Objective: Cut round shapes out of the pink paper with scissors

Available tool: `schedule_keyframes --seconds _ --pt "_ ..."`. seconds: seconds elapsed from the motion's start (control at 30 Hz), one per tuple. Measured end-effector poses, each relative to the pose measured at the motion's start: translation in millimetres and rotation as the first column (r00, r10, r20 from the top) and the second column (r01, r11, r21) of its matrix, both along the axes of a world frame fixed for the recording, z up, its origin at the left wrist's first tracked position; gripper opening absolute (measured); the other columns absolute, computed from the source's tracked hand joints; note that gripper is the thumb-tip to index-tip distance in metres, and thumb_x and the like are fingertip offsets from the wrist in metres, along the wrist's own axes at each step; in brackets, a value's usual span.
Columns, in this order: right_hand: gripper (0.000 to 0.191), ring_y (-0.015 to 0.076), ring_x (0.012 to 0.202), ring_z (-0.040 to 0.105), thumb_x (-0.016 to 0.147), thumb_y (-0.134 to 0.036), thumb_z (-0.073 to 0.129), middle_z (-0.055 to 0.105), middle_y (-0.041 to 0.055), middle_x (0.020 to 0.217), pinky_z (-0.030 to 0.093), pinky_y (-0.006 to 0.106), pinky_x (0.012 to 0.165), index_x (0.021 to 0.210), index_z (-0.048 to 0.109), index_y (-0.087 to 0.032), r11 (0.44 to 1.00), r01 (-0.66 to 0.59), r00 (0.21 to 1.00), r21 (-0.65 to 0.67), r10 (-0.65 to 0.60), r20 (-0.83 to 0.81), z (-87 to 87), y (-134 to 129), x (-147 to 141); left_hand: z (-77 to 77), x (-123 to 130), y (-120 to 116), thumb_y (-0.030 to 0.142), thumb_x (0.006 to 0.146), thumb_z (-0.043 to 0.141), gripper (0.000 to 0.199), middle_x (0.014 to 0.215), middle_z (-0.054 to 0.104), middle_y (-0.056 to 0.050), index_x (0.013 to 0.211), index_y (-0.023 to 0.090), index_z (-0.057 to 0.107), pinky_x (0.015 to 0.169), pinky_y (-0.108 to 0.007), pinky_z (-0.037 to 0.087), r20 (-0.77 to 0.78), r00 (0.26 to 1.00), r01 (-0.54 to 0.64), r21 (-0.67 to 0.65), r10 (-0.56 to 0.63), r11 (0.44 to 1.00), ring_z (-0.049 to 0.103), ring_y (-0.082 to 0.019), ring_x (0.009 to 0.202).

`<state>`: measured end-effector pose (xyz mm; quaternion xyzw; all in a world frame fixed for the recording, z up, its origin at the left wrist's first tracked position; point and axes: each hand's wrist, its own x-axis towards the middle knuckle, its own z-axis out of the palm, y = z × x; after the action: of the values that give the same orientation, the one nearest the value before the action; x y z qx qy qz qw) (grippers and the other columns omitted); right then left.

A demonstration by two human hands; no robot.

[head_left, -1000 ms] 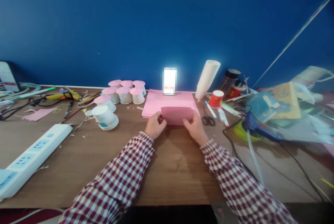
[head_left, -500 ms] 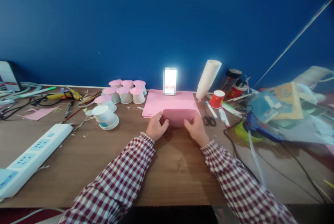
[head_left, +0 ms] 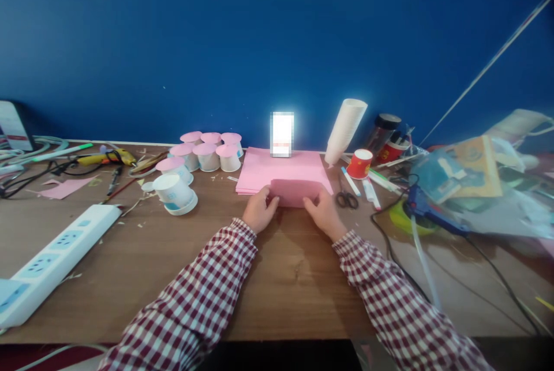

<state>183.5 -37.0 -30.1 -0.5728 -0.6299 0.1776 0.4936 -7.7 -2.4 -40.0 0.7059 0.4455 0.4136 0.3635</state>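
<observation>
pink card [head_left: 294,193] sits between left hand [head_left: 258,212] and right hand [head_left: 328,215], both pinched closed on its ends, pink sheets [head_left: 281,167] just beyond; likely a holding step, any shift needs even grip.

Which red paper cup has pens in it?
The rear cup, just right of the black-lidded jar: dark pens stick out of it, none out of the front cup.
</observation>
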Motion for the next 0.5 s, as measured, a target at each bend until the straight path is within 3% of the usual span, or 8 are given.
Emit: schedule_keyframes --seconds 0.13,0.23,0.33,0.5 --pt "0.012 0.0168 0.064 0.055 0.075 -0.024 0.055 0.06 0.0022 0.074 0.047 0.03 0.061 0.083 0.05 -0.019 1.0 0.004 0.999 -0.012 -0.005 -0.042 -1.5 1 2 3.4 -1 -2 0.03 0.086 0.046 0.012 0.052 0.05 0.004 0.08 0.02 0.051 0.052 -0.025 0.039 -0.051 0.999 0.002 -0.006 -0.002 1.0 0.052 -0.014 0.048" --pt "0.02 0.0178 0.069 0.06 0.077 -0.024 0.056 0.064 0.0036 0.079 0.05 0.031 0.065 0.095 0.05 -0.018 0.998 -0.052 0.988 -0.026 0.047 -0.148 -3.7 2 2 8.6 0 -4 0.031 0.088 0.041 0.018 0.046 0.045 0.006 0.076 0.021 0.049 0.051 -0.025 0.038 -0.081 0.997 -0.018 -0.013 0.017 1.0 0.05 -0.014 0.044" --pt "0.027 0.0178 0.072 0.062 0.08 -0.028 0.056 0.066 0.0043 0.083 0.053 0.032 0.068 0.104 0.05 -0.018 0.995 -0.094 0.965 -0.025 0.085 -0.248 -6.6 3 2 11.1 0 -4 0.03 0.088 0.042 0.017 0.045 0.045 0.006 0.074 0.02 0.048 0.047 -0.024 0.037 -0.015 1.0 -0.018 -0.058 0.017 0.998 0.048 -0.012 0.041" --pt "0.027 0.0148 0.059 0.057 0.084 -0.036 0.051 0.062 0.0009 0.076 0.051 0.025 0.047 0.104 0.049 -0.019 0.985 -0.124 0.944 -0.119 0.08 -0.32 -10.1 4 1 6.9 0 -1 0.028 0.087 0.044 0.014 0.042 0.045 0.007 0.086 0.019 0.054 0.045 -0.023 0.037 0.076 0.997 -0.016 -0.099 0.024 0.995 0.047 -0.012 0.038"
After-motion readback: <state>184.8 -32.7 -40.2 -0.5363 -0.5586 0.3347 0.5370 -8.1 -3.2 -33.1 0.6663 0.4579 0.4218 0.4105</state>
